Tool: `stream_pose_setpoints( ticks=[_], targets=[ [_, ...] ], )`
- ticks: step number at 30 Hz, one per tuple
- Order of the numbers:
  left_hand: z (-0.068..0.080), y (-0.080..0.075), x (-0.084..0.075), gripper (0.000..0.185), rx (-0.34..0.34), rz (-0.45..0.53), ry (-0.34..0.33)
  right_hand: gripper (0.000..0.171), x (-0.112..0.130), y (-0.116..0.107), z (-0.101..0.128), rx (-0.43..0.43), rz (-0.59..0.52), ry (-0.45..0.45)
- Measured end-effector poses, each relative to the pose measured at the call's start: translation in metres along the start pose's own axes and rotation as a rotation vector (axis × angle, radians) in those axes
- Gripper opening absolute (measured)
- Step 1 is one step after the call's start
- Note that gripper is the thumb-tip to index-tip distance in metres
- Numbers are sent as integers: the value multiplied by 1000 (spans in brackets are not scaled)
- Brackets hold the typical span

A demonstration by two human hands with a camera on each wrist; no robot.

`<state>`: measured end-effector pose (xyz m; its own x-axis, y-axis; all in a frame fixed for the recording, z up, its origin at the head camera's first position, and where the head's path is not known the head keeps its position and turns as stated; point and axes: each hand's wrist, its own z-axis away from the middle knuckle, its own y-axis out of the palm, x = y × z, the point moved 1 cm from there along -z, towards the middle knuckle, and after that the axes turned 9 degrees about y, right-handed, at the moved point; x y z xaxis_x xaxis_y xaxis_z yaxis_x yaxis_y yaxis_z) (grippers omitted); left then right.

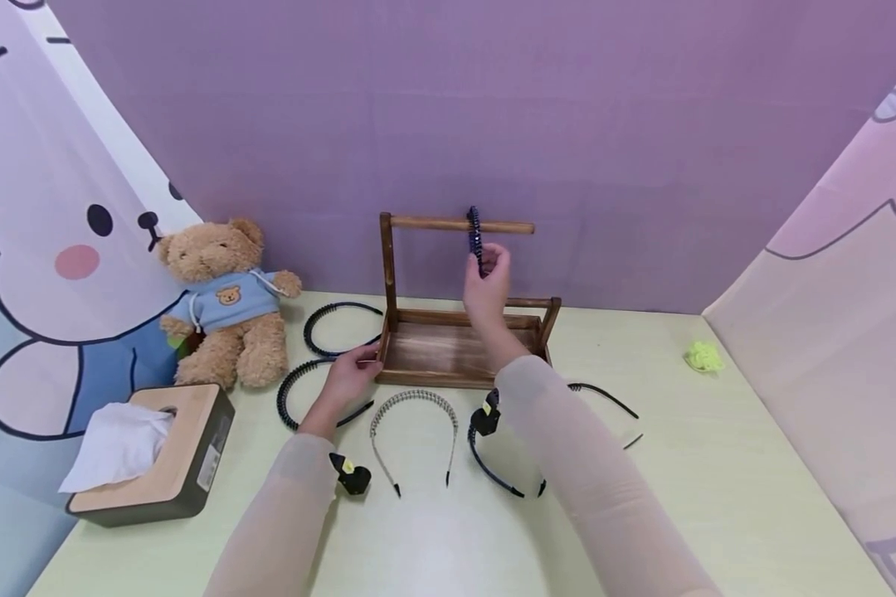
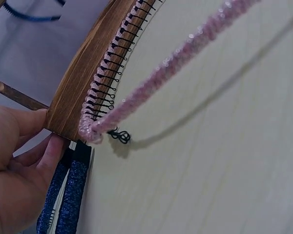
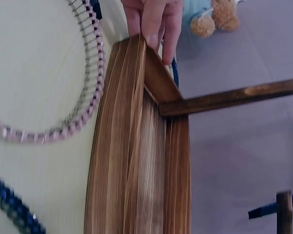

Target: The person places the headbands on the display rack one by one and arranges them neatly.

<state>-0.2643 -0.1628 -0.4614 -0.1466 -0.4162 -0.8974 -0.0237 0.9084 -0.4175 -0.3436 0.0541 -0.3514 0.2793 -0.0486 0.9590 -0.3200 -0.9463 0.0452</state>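
The person's right hand (image 1: 485,286) was raised at the wooden rack (image 1: 459,352), its fingertips pinched round the dark beaded headband (image 1: 475,236). That headband hung over the rack's top rod (image 1: 448,224), towards the rod's right end, and dropped straight down into the fingers, so the hand sat just below the rod with the band between thumb and fingers.

The left hand (image 1: 353,373) was down on the table (image 1: 717,497), at the front left corner of the rack's base. From the left wrist view, its fingers (image 2: 51,151) were curled against that wooden corner, holding it, with a blue glittery headband (image 2: 71,195) lying just beneath them.

On the table before the rack lay a pale pink toothed headband (image 1: 412,414), just in front of the base. 2 black headbands (image 1: 328,332) lay to the left, near the left hand, beside a teddy bear (image 1: 227,303).
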Motion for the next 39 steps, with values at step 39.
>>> stream_pose_setpoints(
  ticks=[39],
  targets=[
    [-1,1,4,40,-7,17,15,31,21,68,34,323,-137,212]
  ],
)
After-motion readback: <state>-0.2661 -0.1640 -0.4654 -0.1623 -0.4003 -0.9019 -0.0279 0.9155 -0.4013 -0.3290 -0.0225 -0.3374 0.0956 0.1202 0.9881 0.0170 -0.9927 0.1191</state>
